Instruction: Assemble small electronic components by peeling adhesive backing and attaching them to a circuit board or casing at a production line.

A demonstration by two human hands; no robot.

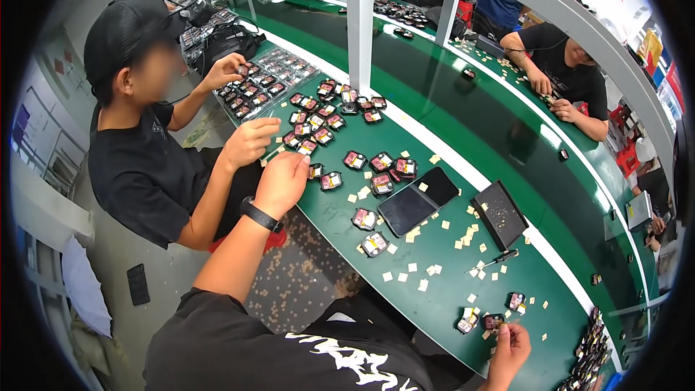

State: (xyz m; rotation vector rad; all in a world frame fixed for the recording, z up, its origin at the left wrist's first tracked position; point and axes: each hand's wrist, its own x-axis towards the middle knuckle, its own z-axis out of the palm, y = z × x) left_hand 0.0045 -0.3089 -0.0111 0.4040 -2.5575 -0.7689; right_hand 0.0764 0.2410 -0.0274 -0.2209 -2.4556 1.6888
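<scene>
My left hand (282, 181) reaches out to the near edge of the green table (449, 297), fingers curled down beside a small black-and-red part (316, 171); what is under the fingers is hidden. A black watch (259, 214) sits on that wrist. My right hand (510, 347) is low at the right, pinching a small tan piece (502, 328) at its fingertips. It is next to three small black parts (494, 321). Several more black-and-red parts (376, 174) lie spread between my hands, with tan square bits (434, 269) scattered around.
Two dark flat screens (409, 206) and a black tray (499, 213) lie mid-table, with a small screwdriver (496, 261) nearby. A co-worker in black (137, 159) sits at my left, a hand (250, 141) close to mine. A white post (360, 22) rises behind. Another person (565, 72) works across the table.
</scene>
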